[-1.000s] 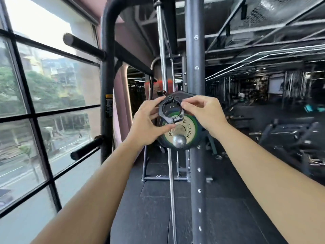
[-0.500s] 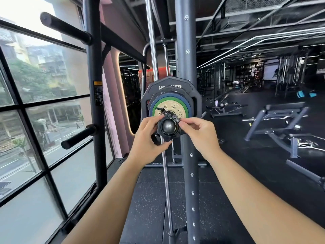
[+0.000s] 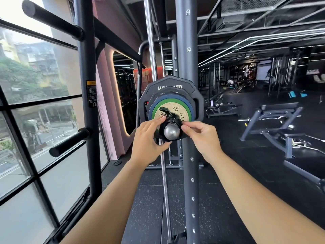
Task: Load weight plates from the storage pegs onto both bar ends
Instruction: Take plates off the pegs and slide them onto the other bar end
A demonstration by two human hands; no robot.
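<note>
Head view. The bar end [image 3: 171,132] points straight at me with its steel cap showing. A black collar [image 3: 169,118] is ringed round it, lever tab raised toward the upper left. It sits in front of the tan plate [image 3: 176,111]; I cannot tell whether they touch. Stacked behind on the same sleeve are a green ring, a blue ring, a small black plate, and a large black plate [image 3: 168,83] at the back.

Left hand [image 3: 149,140]: fingers curled over the collar's left side, thumb hooked beneath, grasping it. Right hand [image 3: 202,136]: thumb and forefinger pinch the collar's right edge.

Clearances: the grey upright [image 3: 186,50] stands just right of centre, and the large plate's right edge overlaps it in view. The chrome guide rod [image 3: 152,50] runs down just left of it, passing behind the plates. Well to the left, the upper storage peg [image 3: 52,20] and lower storage peg [image 3: 68,143] jut from the rack post [image 3: 84,67], with open air between the lower one and my left forearm. To the right, open floor [image 3: 246,164] runs out to a bench [image 3: 274,118].

Versus earlier: one second ago both hands held the collar up above the bar end, in front of the plate. Half a second ago it was already round the bar end. Both grips look much the same since.
</note>
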